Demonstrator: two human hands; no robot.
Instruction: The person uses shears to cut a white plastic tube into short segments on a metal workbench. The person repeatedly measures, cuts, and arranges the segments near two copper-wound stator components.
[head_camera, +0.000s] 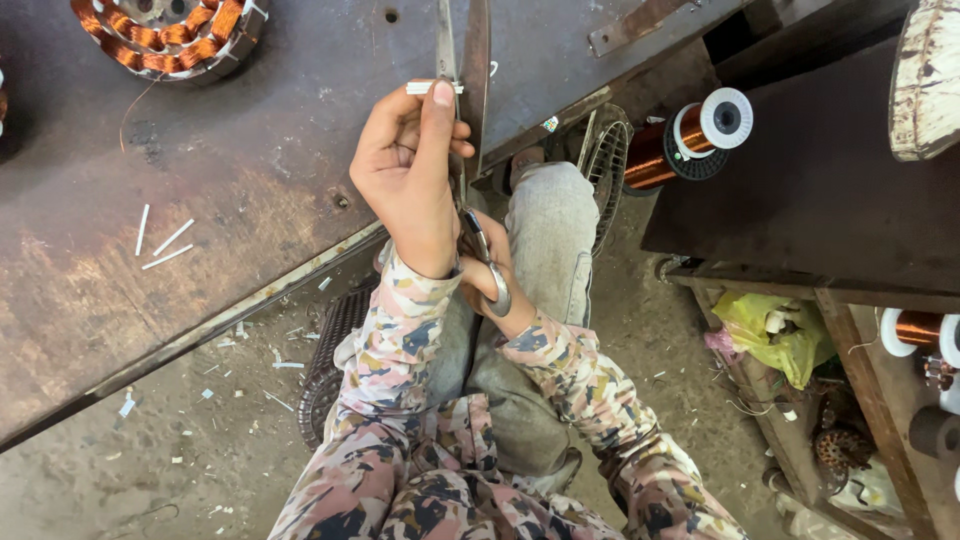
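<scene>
Left hand (410, 170) pinches one white strip (432, 88); right hand (488, 268) grips one pair of scissors (470, 130).

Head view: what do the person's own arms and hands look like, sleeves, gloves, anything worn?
Both hands are bare: no gloves, and no rings or watch that I can see. The left hand and right hand come out of long sleeves in a camouflage-like patchwork print of pale pink, cream, grey, dark navy and tan. The cuffs end at the wrists.

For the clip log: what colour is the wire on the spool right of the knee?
Copper-orange wire on a white-flanged spool, clearest in the head view.
</scene>
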